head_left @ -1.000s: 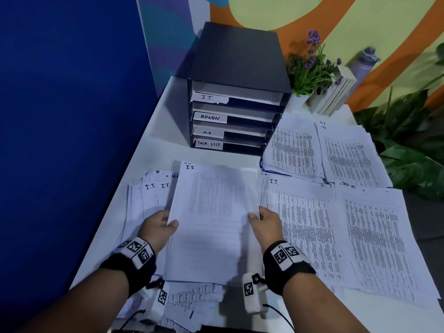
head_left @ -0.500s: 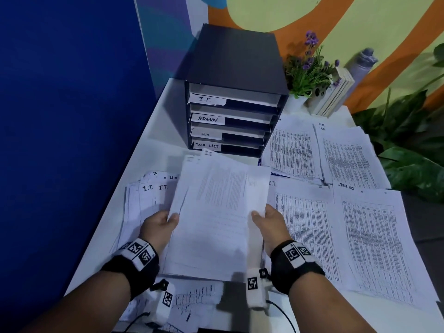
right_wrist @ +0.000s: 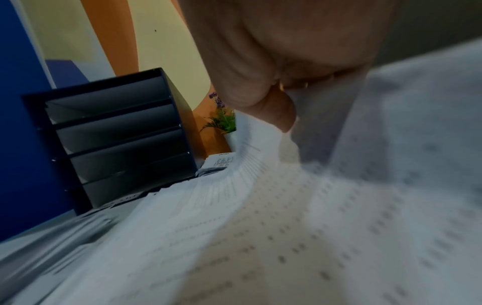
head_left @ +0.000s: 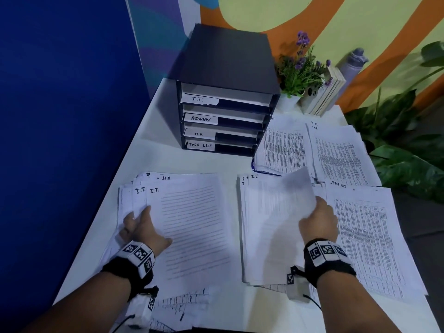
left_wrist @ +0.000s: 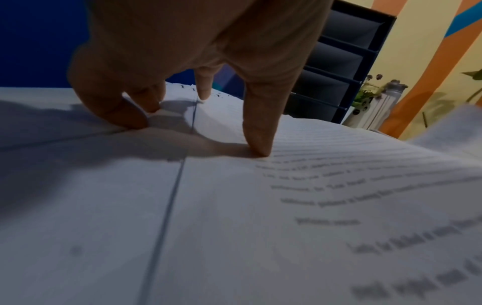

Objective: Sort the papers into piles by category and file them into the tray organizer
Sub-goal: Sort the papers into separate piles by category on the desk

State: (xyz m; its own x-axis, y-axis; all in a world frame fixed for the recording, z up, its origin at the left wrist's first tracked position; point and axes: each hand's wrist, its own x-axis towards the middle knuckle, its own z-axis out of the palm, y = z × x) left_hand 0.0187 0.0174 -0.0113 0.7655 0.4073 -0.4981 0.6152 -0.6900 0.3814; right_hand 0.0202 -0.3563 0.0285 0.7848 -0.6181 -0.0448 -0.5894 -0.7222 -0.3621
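From the head camera, the left hand (head_left: 141, 227) lies on the unsorted stack (head_left: 182, 227) at the near left of the white table (head_left: 153, 145), fingers spread and fairly straight over the left margin of the top sheet, thumb out on the text; sheets marked I.T. fan out beneath it. The right hand (head_left: 318, 221) pinches the right edge of a blurred loose sheet (head_left: 281, 207), which curls up over the I.T. pile (head_left: 254, 260) in the middle of the table. To the right of that lies the task-list pile (head_left: 367, 236), and behind it two more piles (head_left: 312, 147) sit side by side. The black tray organizer (head_left: 225, 92) stands at the back, four slots labelled I.T., ADMIN, H.R. and TASK LIST from top to bottom; just beside it are a small potted plant (head_left: 300, 70), some books (head_left: 329, 92) and a bottle (head_left: 353, 66). Over to the left wrist: fingertips (left_wrist: 256, 144) press down on the printed page, the fingers extended and gripping nothing, with the organizer (left_wrist: 347, 62) behind. Now the right wrist: the thumb (right_wrist: 281, 111) clamps down on the sheet (right_wrist: 326, 206), which sweeps under the camera in heavy blur; the other fingers are hidden behind the paper, and the organizer (right_wrist: 122, 134) sits off to the left.
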